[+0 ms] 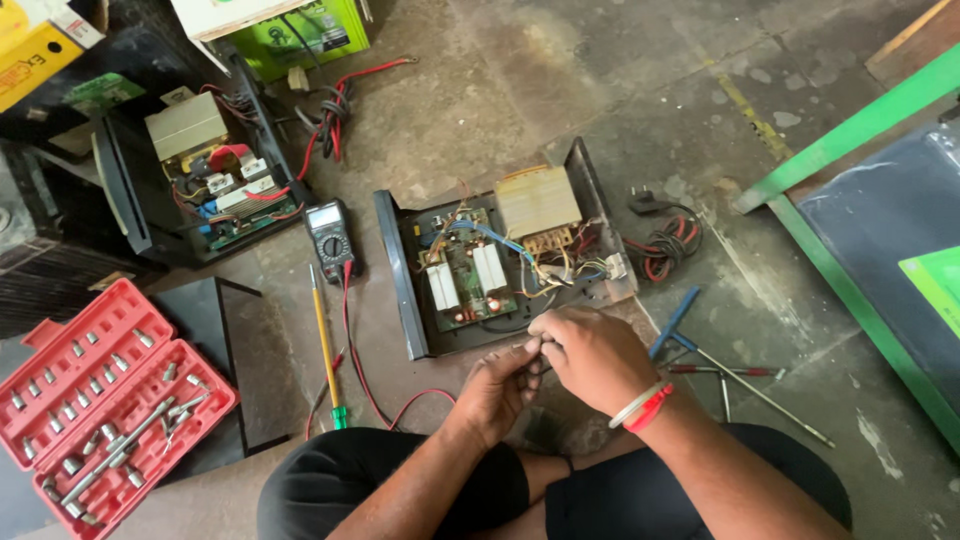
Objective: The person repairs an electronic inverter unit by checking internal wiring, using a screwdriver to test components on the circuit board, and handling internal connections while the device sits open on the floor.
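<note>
Cover off, open inverter chassis with bare circuit board on floor; left hand and right hand fingers pinched together on small hidden part at near edge.

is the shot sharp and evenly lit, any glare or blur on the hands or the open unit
Head view: soft, even light with faint shadows and no strong glare; open unit is fairly sharp; left hand and right hand slightly soft; top-left corner falls dark.

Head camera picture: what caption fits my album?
Two hands meet beside an opened power box on the floor.
</note>
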